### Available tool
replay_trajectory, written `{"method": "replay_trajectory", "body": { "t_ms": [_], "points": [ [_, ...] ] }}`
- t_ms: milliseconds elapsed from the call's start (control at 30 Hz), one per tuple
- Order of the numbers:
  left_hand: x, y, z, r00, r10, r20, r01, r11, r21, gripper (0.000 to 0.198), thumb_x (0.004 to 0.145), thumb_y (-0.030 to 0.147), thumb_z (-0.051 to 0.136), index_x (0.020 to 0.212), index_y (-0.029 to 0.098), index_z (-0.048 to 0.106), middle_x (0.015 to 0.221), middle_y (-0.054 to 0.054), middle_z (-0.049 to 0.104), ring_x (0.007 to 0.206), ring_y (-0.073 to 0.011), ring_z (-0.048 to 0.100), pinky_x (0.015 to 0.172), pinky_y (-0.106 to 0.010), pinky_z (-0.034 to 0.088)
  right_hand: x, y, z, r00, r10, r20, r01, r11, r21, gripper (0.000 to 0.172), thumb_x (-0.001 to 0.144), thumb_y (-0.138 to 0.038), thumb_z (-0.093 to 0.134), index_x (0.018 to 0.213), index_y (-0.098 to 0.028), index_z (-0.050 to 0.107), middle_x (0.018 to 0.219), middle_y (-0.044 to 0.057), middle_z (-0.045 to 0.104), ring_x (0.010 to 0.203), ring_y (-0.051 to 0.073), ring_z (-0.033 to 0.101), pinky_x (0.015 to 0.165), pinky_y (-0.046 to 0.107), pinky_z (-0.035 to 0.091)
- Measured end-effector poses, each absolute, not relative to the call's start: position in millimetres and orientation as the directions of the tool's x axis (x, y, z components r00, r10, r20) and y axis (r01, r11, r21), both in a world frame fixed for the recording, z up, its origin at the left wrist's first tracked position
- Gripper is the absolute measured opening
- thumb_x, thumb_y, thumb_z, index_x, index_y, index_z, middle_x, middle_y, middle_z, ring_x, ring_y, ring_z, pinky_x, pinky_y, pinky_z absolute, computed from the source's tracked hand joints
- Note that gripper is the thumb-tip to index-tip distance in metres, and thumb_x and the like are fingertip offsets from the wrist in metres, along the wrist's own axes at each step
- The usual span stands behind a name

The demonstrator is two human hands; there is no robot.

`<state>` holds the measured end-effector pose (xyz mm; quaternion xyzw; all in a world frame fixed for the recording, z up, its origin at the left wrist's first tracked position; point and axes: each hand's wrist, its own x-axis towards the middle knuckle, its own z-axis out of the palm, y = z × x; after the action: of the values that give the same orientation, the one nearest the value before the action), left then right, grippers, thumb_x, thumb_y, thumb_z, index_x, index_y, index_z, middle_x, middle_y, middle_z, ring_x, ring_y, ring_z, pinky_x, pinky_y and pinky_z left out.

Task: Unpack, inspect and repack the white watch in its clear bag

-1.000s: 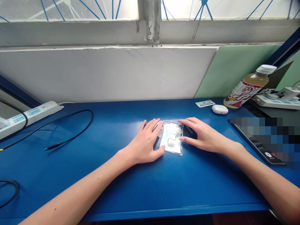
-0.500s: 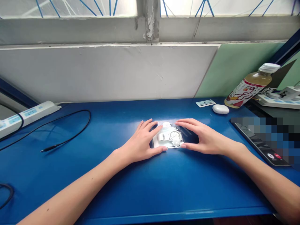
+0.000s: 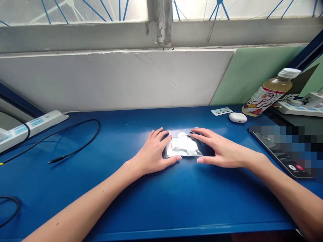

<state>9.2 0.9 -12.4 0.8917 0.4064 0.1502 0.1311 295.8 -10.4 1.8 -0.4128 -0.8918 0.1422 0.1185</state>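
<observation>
A small clear plastic bag [image 3: 183, 148] with white parts inside lies flat on the blue table [image 3: 161, 198], its contents washed out by glare. My left hand [image 3: 153, 154] rests palm down against the bag's left edge, fingers stretched and the thumb along its near edge. My right hand [image 3: 219, 149] lies palm down on the bag's right end, fingers spread flat over it. Neither hand has lifted the bag off the table.
A white earbud case [image 3: 237, 117] and a small label [image 3: 221, 111] lie at the back right, beside a drink bottle [image 3: 270, 92]. A phone [image 3: 279, 153] lies at the right. A power strip [image 3: 30, 126] and black cable [image 3: 75, 137] lie at the left.
The bag has been turned from lengthwise to sideways and pressed flat. Both hands stayed on either side of it, the right one sliding further onto it.
</observation>
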Motion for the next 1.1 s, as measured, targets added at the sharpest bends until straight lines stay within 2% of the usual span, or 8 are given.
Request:
{"method": "replay_trajectory", "body": {
  "t_ms": [67, 300, 433, 600, 667, 767, 900, 1100],
  "points": [
    [8.9, 1.1, -12.2, 0.623, 0.768, 0.149, 0.686, -0.628, 0.368, 0.069, 0.091, 0.064, 0.053, 0.140, 0.015, 0.052, 0.150, -0.017, 0.047, 0.147, -0.0406, 0.026, 0.118, -0.063, 0.022, 294.6, -10.9, 2.1, -0.658, 0.743, 0.123, 0.675, 0.654, -0.342, 0.079, 0.084, -0.058, 0.066, 0.150, -0.021, 0.043, 0.157, 0.016, 0.039, 0.141, 0.038, 0.040, 0.111, 0.054, 0.041],
    [10.8, 0.7, -5.6, 0.599, 0.785, 0.156, 0.662, -0.596, 0.455, 0.050, 0.098, 0.053, 0.046, 0.129, 0.017, 0.060, 0.143, -0.013, 0.055, 0.144, -0.0356, 0.036, 0.118, -0.065, 0.018, 286.1, -13.0, 6.5, -0.664, 0.680, 0.311, 0.589, 0.731, -0.344, 0.034, 0.097, -0.029, 0.055, 0.129, -0.027, 0.064, 0.123, 0.010, 0.068, 0.111, 0.027, 0.063, 0.093, 0.044, 0.052],
    [13.6, -2.3, -5.9, 0.563, 0.773, 0.293, 0.602, -0.626, 0.495, 0.040, 0.094, 0.041, 0.054, 0.126, 0.018, 0.058, 0.131, -0.011, 0.064, 0.134, -0.0304, 0.050, 0.118, -0.059, 0.024, 281.6, -14.4, 7.4, -0.483, 0.767, 0.423, 0.542, 0.641, -0.543, 0.022, 0.097, -0.030, 0.056, 0.111, -0.021, 0.070, 0.104, 0.008, 0.074, 0.092, 0.022, 0.069, 0.080, 0.034, 0.056],
    [16.6, -4.5, -11.1, 0.554, 0.716, 0.425, 0.537, -0.697, 0.474, 0.074, 0.087, 0.026, 0.064, 0.150, 0.020, 0.026, 0.127, -0.009, 0.066, 0.123, -0.0217, 0.060, 0.121, -0.050, 0.025, 278.0, -12.3, 1.9, -0.298, 0.899, 0.319, 0.493, 0.432, -0.755, 0.022, 0.093, -0.037, 0.061, 0.107, -0.020, 0.064, 0.079, 0.002, 0.073, 0.069, 0.017, 0.066, 0.064, 0.029, 0.055],
    [16.6, -4.3, -11.7, 0.572, 0.701, 0.426, 0.531, -0.712, 0.459, 0.070, 0.088, 0.026, 0.063, 0.149, 0.021, 0.028, 0.129, -0.009, 0.065, 0.123, -0.0213, 0.060, 0.121, -0.050, 0.024, 277.1, -10.9, -1.9, -0.307, 0.910, 0.280, 0.485, 0.403, -0.776, 0.022, 0.094, -0.037, 0.059, 0.109, -0.021, 0.061, 0.078, 0.001, 0.071, 0.068, 0.016, 0.065, 0.063, 0.029, 0.054],
    [16.0, -3.5, -10.3, 0.598, 0.703, 0.385, 0.550, -0.710, 0.441, 0.054, 0.090, 0.027, 0.061, 0.140, 0.020, 0.041, 0.130, -0.010, 0.064, 0.123, -0.0225, 0.059, 0.121, -0.052, 0.023, 276.9, -9.6, -6.0, -0.322, 0.908, 0.268, 0.539, 0.408, -0.737, 0.021, 0.096, -0.037, 0.057, 0.110, -0.021, 0.059, 0.080, 0.001, 0.070, 0.069, 0.016, 0.065, 0.063, 0.030, 0.054],
    [15.6, -2.6, -7.0, 0.615, 0.734, 0.287, 0.594, -0.671, 0.444, 0.049, 0.086, 0.030, 0.062, 0.131, 0.017, 0.048, 0.132, -0.013, 0.062, 0.126, -0.0270, 0.056, 0.120, -0.056, 0.024, 280.3, -9.5, -5.8, -0.406, 0.845, 0.349, 0.676, 0.534, -0.508, 0.022, 0.097, -0.035, 0.054, 0.111, -0.020, 0.062, 0.106, 0.009, 0.069, 0.092, 0.022, 0.067, 0.082, 0.038, 0.055],
    [13.8, -2.2, -8.5, 0.624, 0.748, 0.225, 0.653, -0.658, 0.375, 0.046, 0.093, 0.036, 0.053, 0.133, 0.014, 0.051, 0.139, -0.016, 0.055, 0.136, -0.0319, 0.045, 0.118, -0.057, 0.026, 287.3, -12.3, 2.4, -0.623, 0.744, 0.241, 0.675, 0.667, -0.315, 0.047, 0.091, -0.047, 0.061, 0.127, -0.017, 0.058, 0.128, 0.015, 0.061, 0.117, 0.030, 0.058, 0.098, 0.045, 0.051]
  ]
}}
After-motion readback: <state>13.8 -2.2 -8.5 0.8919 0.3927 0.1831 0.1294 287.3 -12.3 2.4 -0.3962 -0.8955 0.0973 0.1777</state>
